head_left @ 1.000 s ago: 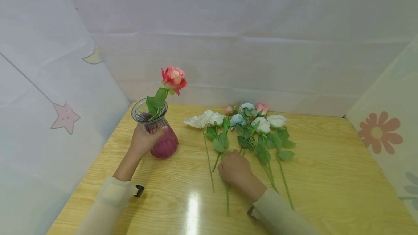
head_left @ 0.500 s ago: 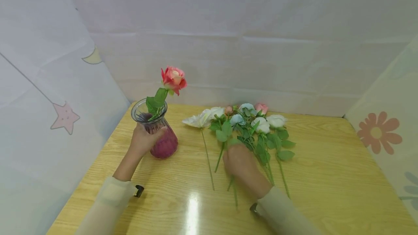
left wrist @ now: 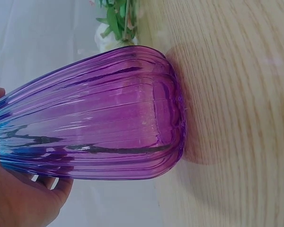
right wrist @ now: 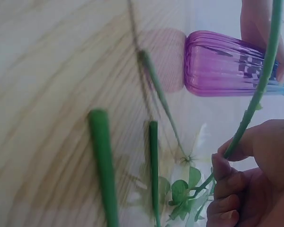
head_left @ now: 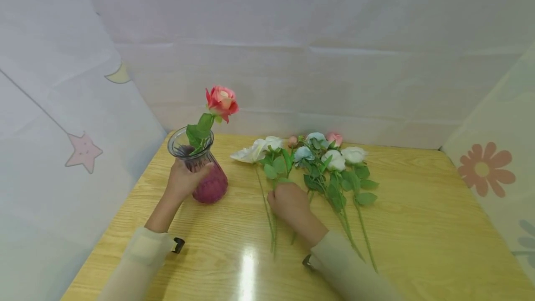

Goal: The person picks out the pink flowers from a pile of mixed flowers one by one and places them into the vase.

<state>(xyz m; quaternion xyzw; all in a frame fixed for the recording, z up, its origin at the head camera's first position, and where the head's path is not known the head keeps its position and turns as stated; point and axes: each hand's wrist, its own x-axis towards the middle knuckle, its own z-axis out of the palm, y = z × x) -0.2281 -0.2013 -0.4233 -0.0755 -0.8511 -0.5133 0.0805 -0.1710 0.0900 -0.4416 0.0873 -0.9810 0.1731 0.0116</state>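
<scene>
My left hand (head_left: 184,180) grips a ribbed glass vase (left wrist: 99,118), purple below and bluish toward its neck. The vase stands upright on the table, with a pink-red rose (head_left: 222,102) leaning out of its mouth. Its stem shows dark through the glass. Over the flowers lying in the middle, my right hand (head_left: 289,202) pinches a green flower stem (right wrist: 248,113) between thumb and forefinger. Leaves (head_left: 276,167) spread just beyond those fingers, beside a white bloom (head_left: 273,143). In the right wrist view the stem curves upward past the vase.
Right of that hand lie blue flowers (head_left: 304,153), white roses (head_left: 354,154) and a pink rose (head_left: 334,139), stems toward me. A white lily-like flower (head_left: 251,153) lies at the left of the bunch. Behind the wooden table (head_left: 418,208) hangs a pale cloth (head_left: 317,92).
My right hand went a little right, then back left, and the stem it pinches moved along. The white blooms at the left shifted slightly left. My left hand and the vase stay put.
</scene>
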